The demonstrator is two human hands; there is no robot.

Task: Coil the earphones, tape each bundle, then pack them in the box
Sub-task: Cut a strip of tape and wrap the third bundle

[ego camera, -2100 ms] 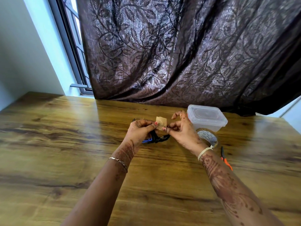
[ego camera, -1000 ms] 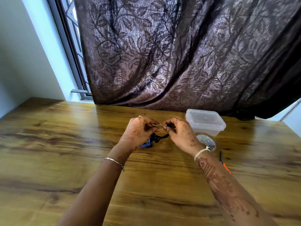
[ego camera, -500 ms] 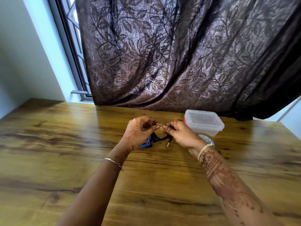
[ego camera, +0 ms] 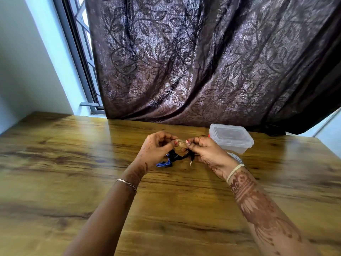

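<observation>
A coiled black earphone bundle [ego camera: 180,155] hangs just above the wooden table [ego camera: 73,182], its metal jack plug [ego camera: 191,162] dangling. A strip of brown tape [ego camera: 181,142] is wrapped over the top of the coil. My left hand [ego camera: 156,148] pinches the tape and bundle from the left, and my right hand [ego camera: 204,150] pinches them from the right. A blue earphone cable [ego camera: 163,164] lies on the table under my left hand. The clear plastic box [ego camera: 230,137] with its lid on stands just right of my right hand.
A tape roll [ego camera: 236,157] lies mostly hidden behind my right wrist. A dark patterned curtain [ego camera: 203,61] hangs along the table's far edge, with a window frame [ego camera: 77,52] at the back left.
The loose flap of brown tape seen earlier is now pressed down around the black coil. Both hands stayed together at the bundle, and the jack plug now dangles free.
</observation>
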